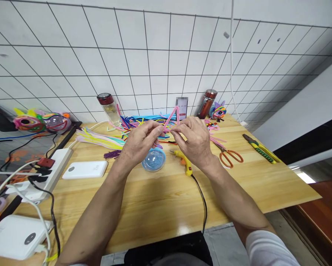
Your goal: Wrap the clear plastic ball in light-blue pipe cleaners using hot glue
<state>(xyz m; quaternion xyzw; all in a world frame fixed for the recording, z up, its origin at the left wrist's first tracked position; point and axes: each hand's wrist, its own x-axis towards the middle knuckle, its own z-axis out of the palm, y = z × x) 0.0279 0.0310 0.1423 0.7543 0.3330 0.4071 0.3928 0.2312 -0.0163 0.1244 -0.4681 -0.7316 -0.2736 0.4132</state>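
A pink pipe cleaner [169,117], bent into a pointed peak, is held up between my two hands above the table. My left hand [142,142] pinches one end of it between thumb and fingers. The other end is gripped by the closed fingertips of my right hand [193,140]. Below my left hand sits a clear plastic dome with a blue rim [154,160]. Under my right hand lies a yellow hot glue gun [187,166], its black cord running toward the table's front edge.
Loose colored pipe cleaners [99,138] spread behind my hands. Orange-handled scissors [231,158] and green-handled pliers [261,149] lie right. A phone [182,107] leans between a glass bottle [109,107] and a red flask [207,103]. Left are a power strip [53,170] and white power bank [85,170].
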